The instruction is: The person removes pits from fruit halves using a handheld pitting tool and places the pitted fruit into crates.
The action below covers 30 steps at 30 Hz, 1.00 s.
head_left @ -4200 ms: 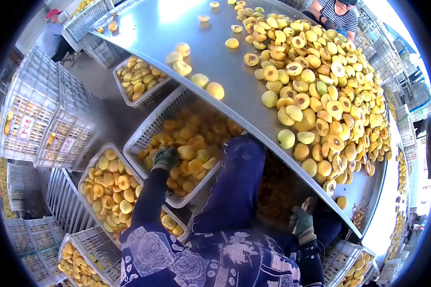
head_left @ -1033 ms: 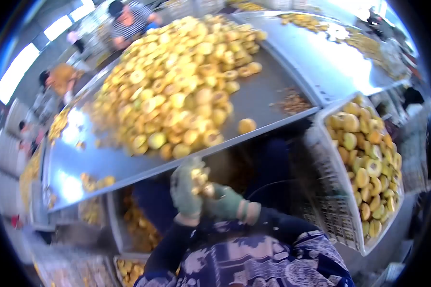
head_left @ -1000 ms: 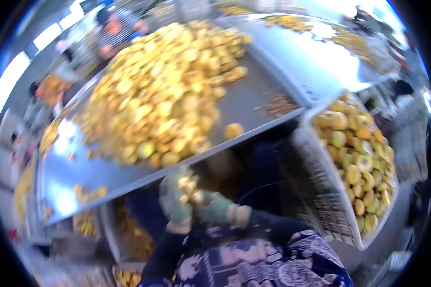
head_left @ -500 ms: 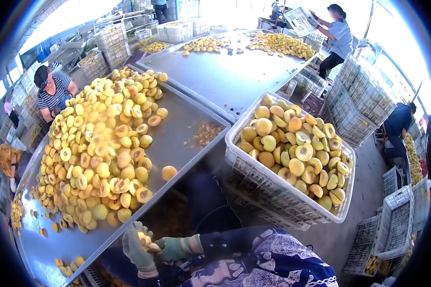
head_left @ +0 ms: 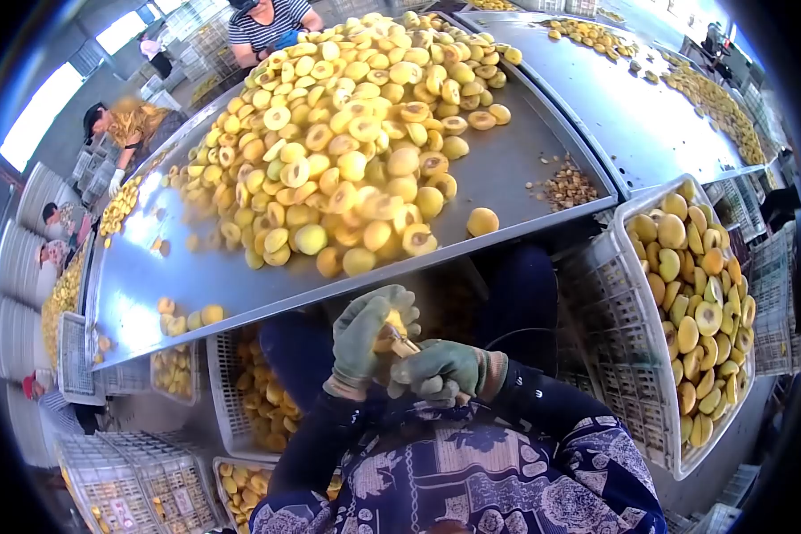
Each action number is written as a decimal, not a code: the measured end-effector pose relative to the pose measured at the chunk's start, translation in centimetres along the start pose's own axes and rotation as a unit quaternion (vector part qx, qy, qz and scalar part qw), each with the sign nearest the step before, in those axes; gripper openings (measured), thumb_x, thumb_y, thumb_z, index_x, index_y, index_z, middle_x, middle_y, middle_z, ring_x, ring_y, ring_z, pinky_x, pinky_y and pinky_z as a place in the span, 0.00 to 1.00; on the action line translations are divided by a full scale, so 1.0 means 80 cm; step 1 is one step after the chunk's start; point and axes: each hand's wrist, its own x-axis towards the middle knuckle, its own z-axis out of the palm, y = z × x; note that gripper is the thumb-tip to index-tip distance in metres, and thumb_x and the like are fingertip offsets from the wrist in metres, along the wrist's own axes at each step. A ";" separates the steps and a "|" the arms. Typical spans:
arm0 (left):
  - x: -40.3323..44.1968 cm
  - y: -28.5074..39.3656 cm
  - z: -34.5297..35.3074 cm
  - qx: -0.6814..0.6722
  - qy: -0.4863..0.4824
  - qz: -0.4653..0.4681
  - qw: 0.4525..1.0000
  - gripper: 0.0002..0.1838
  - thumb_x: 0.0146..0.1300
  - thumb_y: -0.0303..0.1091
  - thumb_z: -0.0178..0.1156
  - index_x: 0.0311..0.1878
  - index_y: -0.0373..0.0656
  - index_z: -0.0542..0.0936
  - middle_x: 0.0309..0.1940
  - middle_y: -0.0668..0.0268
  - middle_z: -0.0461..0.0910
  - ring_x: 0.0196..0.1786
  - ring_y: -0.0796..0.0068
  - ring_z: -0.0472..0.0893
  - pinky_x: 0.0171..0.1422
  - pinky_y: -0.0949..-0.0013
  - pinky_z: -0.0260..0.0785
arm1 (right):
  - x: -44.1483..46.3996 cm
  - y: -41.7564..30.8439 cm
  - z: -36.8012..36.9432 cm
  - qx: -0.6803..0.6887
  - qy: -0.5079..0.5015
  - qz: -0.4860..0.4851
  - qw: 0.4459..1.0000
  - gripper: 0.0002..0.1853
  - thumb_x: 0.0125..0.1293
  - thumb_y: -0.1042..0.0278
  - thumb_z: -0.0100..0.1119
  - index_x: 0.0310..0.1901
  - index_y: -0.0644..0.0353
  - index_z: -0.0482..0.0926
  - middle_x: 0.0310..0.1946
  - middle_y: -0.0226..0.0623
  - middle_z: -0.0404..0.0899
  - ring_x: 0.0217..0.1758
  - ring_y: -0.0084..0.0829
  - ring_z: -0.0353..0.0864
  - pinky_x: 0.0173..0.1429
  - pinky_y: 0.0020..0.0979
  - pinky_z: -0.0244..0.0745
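From my feed, the left hand (head_left: pixel 358 343) grips a fruit (head_left: pixel 394 320), mostly finger-hidden, near the worktop (head_left: pixel 516 165); the right hand (head_left: pixel 447 368) clasps a tool (head_left: pixel 404 345), handle largely covered.

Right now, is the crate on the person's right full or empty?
The crate looks full: yellow fruit, some pieces cut open, covers its whole opening; the bottom is hidden.

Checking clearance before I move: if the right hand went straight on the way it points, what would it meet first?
Probably the yellow fruit in the left hand; the tool in the right hand points at it, though contact is hard to tell.
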 end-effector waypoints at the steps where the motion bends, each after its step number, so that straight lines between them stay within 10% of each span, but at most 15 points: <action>1: 0.000 -0.006 0.002 -0.002 0.011 0.034 0.999 0.15 0.69 0.33 0.55 0.53 0.34 0.79 0.47 0.55 0.82 0.46 0.63 0.84 0.48 0.61 0.81 | 0.004 0.002 -0.004 0.032 -0.036 -0.009 0.999 0.12 0.70 0.65 0.53 0.41 0.68 0.77 0.14 0.22 0.67 0.10 0.13 0.59 0.13 0.16 0.56; 8: 0.002 -0.019 0.015 -0.022 0.065 0.102 0.992 0.13 0.70 0.32 0.55 0.52 0.37 0.79 0.45 0.58 0.83 0.46 0.65 0.83 0.48 0.62 0.80 | 0.028 0.027 -0.022 0.219 -0.217 -0.053 0.950 0.15 0.73 0.64 0.49 0.45 0.70 0.77 0.14 0.21 0.68 0.10 0.12 0.60 0.10 0.16 0.52; 12: -0.002 -0.011 0.008 -0.024 0.009 0.039 0.999 0.13 0.70 0.33 0.55 0.51 0.37 0.80 0.45 0.57 0.83 0.45 0.64 0.83 0.46 0.62 0.81 | -0.002 0.004 0.018 -0.024 0.045 -0.065 0.997 0.12 0.68 0.64 0.56 0.40 0.67 0.79 0.14 0.23 0.68 0.09 0.14 0.61 0.12 0.16 0.54; 15: 0.005 -0.006 -0.005 -0.039 -0.044 -0.025 0.998 0.15 0.70 0.37 0.55 0.52 0.37 0.79 0.47 0.56 0.82 0.46 0.62 0.83 0.47 0.60 0.81 | -0.008 -0.007 0.017 -0.055 0.049 -0.028 0.997 0.12 0.68 0.64 0.56 0.38 0.67 0.78 0.13 0.23 0.68 0.09 0.14 0.61 0.13 0.16 0.55; 22: 0.010 -0.022 0.009 -0.068 0.074 0.097 0.990 0.14 0.70 0.35 0.56 0.52 0.38 0.79 0.47 0.57 0.82 0.46 0.64 0.83 0.47 0.61 0.80 | 0.045 0.032 -0.025 0.307 -0.315 -0.079 0.895 0.17 0.76 0.69 0.40 0.48 0.76 0.74 0.17 0.23 0.69 0.09 0.11 0.59 0.09 0.16 0.53; 30: 0.025 -0.029 0.005 -0.062 0.119 0.220 0.966 0.10 0.66 0.30 0.60 0.49 0.38 0.79 0.46 0.59 0.82 0.46 0.64 0.83 0.49 0.62 0.81 | 0.047 0.031 -0.005 0.334 -0.366 -0.147 0.856 0.15 0.75 0.67 0.41 0.48 0.74 0.72 0.11 0.16 0.63 0.05 0.10 0.56 0.08 0.18 0.54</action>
